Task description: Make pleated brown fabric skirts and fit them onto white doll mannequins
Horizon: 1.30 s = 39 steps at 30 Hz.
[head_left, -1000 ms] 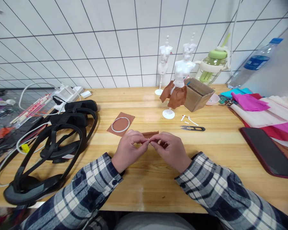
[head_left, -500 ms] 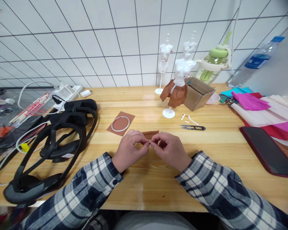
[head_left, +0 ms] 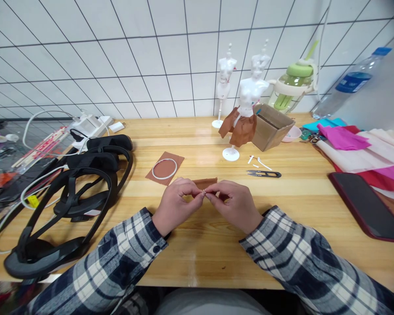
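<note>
My left hand (head_left: 179,205) and my right hand (head_left: 233,203) meet over the front middle of the table, fingertips nearly touching. Each pinches thumb against forefinger at a tiny pale thing too small to name. Just behind the fingers lies a strip of brown cloth (head_left: 206,182), partly hidden by my hands. Left of it, a white ring (head_left: 164,178) rests on a square of brown cloth (head_left: 166,166). A small white dress form (head_left: 248,92) with brown cloth (head_left: 244,132) round its lower part stands beyond my right hand. Black thread snips (head_left: 265,174) lie nearer, beside small white scraps (head_left: 264,164).
A second dress form (head_left: 223,89), a cardboard box (head_left: 272,135), a green-lidded cup (head_left: 297,72) and a plastic bottle (head_left: 351,83) stand at the back. Coloured cloths (head_left: 344,138) and a phone (head_left: 367,205) lie right. Black headsets (head_left: 72,192) and cables occupy the left.
My fingertips have shifted very slightly while pinching the tiny thing, with the right fingers straightened a little. Everything else stays where it was.
</note>
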Available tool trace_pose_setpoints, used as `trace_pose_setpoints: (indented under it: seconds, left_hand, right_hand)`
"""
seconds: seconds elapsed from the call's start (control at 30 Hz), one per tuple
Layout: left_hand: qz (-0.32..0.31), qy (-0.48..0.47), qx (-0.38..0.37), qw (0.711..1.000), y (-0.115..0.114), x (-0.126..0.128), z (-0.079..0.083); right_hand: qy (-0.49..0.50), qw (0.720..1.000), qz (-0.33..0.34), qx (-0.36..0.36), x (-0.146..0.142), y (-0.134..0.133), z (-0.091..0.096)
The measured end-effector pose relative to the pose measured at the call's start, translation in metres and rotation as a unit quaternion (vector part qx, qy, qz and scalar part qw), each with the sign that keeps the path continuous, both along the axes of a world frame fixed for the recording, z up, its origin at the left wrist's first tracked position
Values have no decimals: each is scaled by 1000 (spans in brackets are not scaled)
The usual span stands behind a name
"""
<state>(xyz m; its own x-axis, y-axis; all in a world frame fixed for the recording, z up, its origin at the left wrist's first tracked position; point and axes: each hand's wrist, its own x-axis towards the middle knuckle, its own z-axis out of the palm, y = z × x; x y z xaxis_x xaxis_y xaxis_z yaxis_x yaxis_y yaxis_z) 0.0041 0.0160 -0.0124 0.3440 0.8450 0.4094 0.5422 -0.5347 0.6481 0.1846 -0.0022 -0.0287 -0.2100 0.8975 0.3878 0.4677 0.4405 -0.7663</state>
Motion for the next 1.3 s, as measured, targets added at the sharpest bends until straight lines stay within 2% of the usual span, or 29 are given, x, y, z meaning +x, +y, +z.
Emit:
trace_pose_setpoints:
  seconds: [0.4, 0.53, 0.63, 0.73, 0.87, 0.93, 0.97, 1.07, 1.13, 1.23, 1.3]
  left_hand:
    - [-10, -1, -10, 1000, -2, 2, 2]
    - [-34, -6, -19, 999, 0, 1, 1]
    - [-56, -8, -16, 998, 1, -1, 0]
    - [-69, -5, -14, 998, 1, -3, -1]
    - [-76, -2, -15, 997, 3, -4, -1]
    - [-81, -2, -16, 997, 3, -5, -1]
    - [-83, -1, -17, 996, 4, -5, -2]
    - [-85, -3, -16, 996, 4, -6, -2]
    - [-84, -4, -14, 996, 4, -6, -2]
    - [-87, -8, -15, 996, 3, -7, -2]
    - [-91, -10, -18, 996, 2, -8, -1]
  right_hand:
    - [-4, 1000, -18, -21, -2, -1, 4]
    - [59, 994, -22, -94, -2, 1, 6]
    - [127, 979, -19, -157, -1, 5, 6]
    - [219, 948, -13, -230, 0, 10, 5]
    - [359, 863, -13, -354, 4, 16, 5]
    - [410, 835, -35, -366, 9, 20, 6]
    - [427, 830, -47, -356, 13, 23, 7]
    - [430, 845, -77, -308, 27, 31, 4]
    - [380, 879, -86, -275, 38, 37, -1]
    - [199, 955, -119, -184, 53, 46, -10]
    - [67, 979, -158, -108, 61, 50, -14]
